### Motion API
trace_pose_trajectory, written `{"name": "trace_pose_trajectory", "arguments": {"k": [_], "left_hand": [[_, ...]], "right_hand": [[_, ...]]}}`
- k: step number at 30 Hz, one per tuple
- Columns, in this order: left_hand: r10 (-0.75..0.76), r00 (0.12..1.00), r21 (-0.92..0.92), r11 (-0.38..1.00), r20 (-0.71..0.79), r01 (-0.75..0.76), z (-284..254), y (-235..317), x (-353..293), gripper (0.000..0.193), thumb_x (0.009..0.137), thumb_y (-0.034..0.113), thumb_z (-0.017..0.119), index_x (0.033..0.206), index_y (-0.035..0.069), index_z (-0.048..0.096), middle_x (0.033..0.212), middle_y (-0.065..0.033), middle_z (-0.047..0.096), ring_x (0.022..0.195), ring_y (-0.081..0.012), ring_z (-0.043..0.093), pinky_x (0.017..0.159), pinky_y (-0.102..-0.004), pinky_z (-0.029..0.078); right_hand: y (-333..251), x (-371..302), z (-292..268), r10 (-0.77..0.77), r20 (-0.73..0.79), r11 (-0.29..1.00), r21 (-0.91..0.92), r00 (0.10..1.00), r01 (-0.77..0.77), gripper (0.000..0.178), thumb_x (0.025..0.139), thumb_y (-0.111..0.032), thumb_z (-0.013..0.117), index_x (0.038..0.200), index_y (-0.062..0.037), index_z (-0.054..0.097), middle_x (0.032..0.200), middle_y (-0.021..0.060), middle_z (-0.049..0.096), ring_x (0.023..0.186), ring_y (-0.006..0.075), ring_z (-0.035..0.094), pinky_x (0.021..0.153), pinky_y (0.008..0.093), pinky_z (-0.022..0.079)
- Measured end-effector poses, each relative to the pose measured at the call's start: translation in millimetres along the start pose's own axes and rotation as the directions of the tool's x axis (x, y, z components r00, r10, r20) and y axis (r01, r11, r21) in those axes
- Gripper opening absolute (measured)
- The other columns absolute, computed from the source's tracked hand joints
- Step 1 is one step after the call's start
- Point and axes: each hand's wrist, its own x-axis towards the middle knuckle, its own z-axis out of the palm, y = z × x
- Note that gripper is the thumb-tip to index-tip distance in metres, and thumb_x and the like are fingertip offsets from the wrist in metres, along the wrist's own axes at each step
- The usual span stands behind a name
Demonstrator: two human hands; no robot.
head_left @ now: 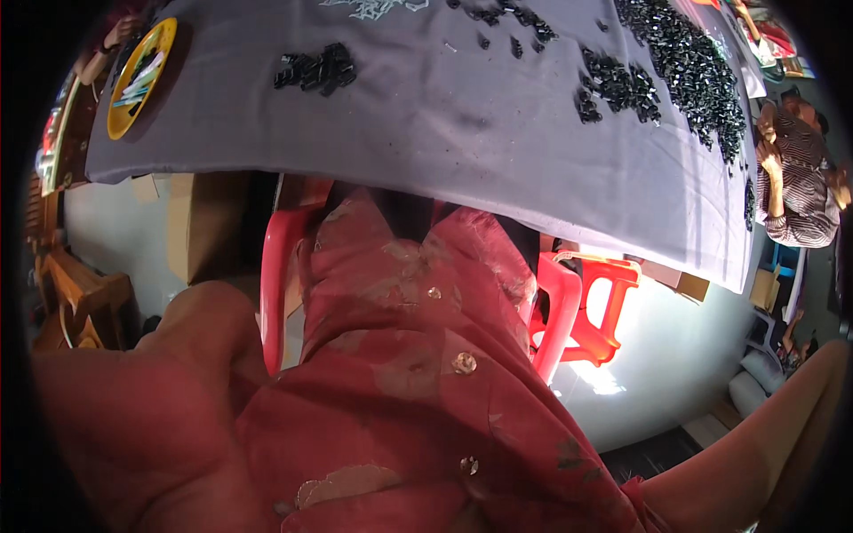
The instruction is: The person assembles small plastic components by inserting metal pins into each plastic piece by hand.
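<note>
My left arm is bent up close at the lower left, with what looks like the heel of my left hand (142,426) filling that corner. Its fingers lie outside the picture, so what it holds cannot be told. My right arm (737,457) reaches out at the lower right and bends at the elbow; the right hand is beyond the edge. In front of me stands a table with a grey cloth (400,133). On it rest a small pile of black pieces (320,69), another black pile (617,86) and a large black heap (697,75) at the right.
A yellow oval tray (114,120) with slim pieces lies at the table's left. Clear pieces (378,7) lie at the far edge. A red plastic chair (275,293) is beneath me, an orange stool (613,306) beyond. Another person (800,186) is at the right, another's hand (120,34) upper left.
</note>
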Motion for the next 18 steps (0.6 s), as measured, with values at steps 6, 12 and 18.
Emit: {"name": "trace_pose_trajectory", "arguments": {"k": [6,12,18], "left_hand": [[-0.023,1.0,0.027,0.999,-0.002,0.023,13.6,-6.5,-4.6,0.031,0.095,0.025,0.047,0.108,-0.003,0.05,0.092,-0.016,0.06,0.084,-0.0306,0.058,0.078,-0.0393,0.05],[-0.013,0.994,0.022,1.0,-0.112,0.016,0.5,-11.0,-9.3,0.03,0.094,0.024,0.048,0.105,-0.004,0.053,0.089,-0.0169,0.062,0.08,-0.031,0.06,0.076,-0.0391,0.051],[0.007,0.974,-0.02,1.0,-0.226,-0.012,24.2,-23.8,-9.0,0.03,0.094,0.023,0.049,0.102,-0.004,0.057,0.085,-0.0178,0.063,0.077,-0.0315,0.062,0.073,-0.039,0.053]], "right_hand": [[14.8,-8.4,-0.3,0.085,-0.022,0.996,0.012,0.996,-0.084,0.042,0.086,-0.033,0.06,0.111,0.0002,0.058,0.093,0.0061,0.057,0.088,0.0163,0.059,0.096,0.0365,0.039],[30.4,12.1,14.5,0.1,0.047,0.993,0.051,0.994,-0.103,0.041,0.085,-0.031,0.061,0.11,0.0009,0.058,0.089,0.0058,0.058,0.087,0.0159,0.059,0.097,0.036,0.038],[57.0,22.2,77.5,0.072,0.113,0.994,0.077,0.991,-0.081,0.04,0.085,-0.03,0.061,0.109,0.0015,0.058,0.086,0.0055,0.059,0.086,0.0154,0.059,0.097,0.0355,0.038]]}}
